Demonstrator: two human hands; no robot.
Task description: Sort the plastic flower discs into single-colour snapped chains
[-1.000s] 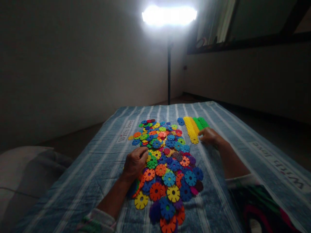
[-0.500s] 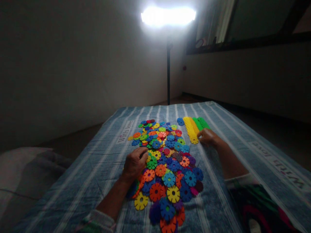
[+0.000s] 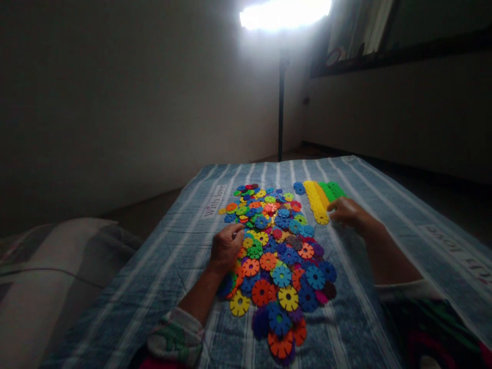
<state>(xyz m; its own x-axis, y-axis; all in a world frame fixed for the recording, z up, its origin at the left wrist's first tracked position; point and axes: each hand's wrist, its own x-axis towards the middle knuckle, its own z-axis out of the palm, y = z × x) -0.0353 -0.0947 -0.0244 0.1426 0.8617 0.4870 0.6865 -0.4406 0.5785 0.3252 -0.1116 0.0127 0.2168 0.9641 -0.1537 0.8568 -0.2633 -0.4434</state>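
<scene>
A heap of notched plastic discs (image 3: 282,277) in many colours lies on the striped cloth. My left hand (image 3: 227,247) rests at the heap's left edge, fingers curled and closed; whatever they may hold is hidden. To the right of the heap, overlapping discs form a long yellow row (image 3: 317,202). Behind my right hand runs a green row (image 3: 333,190), partly covered by it. My right hand (image 3: 349,212) is beside the near end of the yellow row, fingers bent together; I cannot make out anything in them. A few blue discs (image 3: 299,188) sit left of the yellow row's far end.
Blue-and-white striped cloth (image 3: 172,266) covers the table. Beyond its far edge stands a lit lamp on a dark pole (image 3: 281,113). Pale fabric (image 3: 69,251) with a thin cord across it lies low on the left. A window (image 3: 357,31) is at upper right.
The view has shifted, so the whole scene sits further right and slightly higher. My right hand has drawn slightly right of the yellow row. My left hand stays at the heap's edge.
</scene>
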